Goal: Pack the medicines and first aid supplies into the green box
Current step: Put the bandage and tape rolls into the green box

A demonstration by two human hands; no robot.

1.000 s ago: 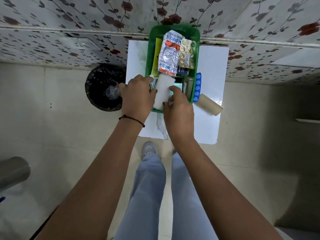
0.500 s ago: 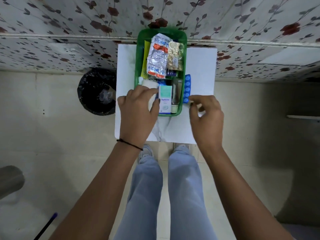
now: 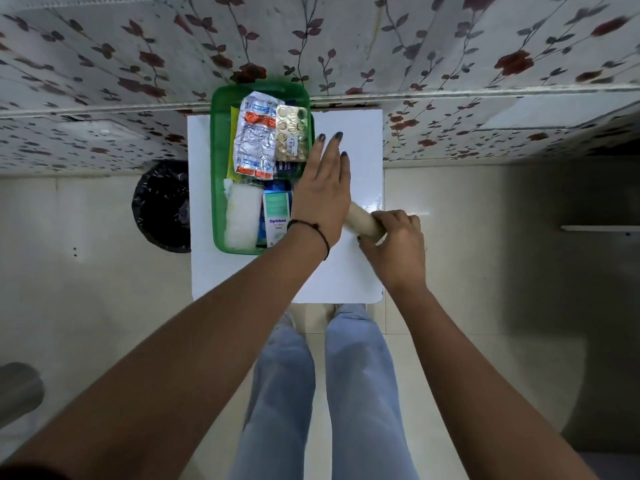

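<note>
The green box stands on the left part of a small white table, against the wall. Inside lie silver blister strips, a gold blister pack, a white gauze roll and a white-and-teal carton. My left hand lies flat over the box's right edge with fingers stretched out, hiding whatever is beneath it. My right hand grips a beige bandage roll on the table, just right of the box.
A black bin with a bag stands on the floor left of the table. Floral wallpaper covers the wall behind. My legs in blue jeans are below the table's near edge. A grey cylinder sits at far left.
My left hand moved from the gauze roll across to the box's right edge, fingers now spread. My right hand shifted right and closed on the beige roll. The blue strip is now hidden.
</note>
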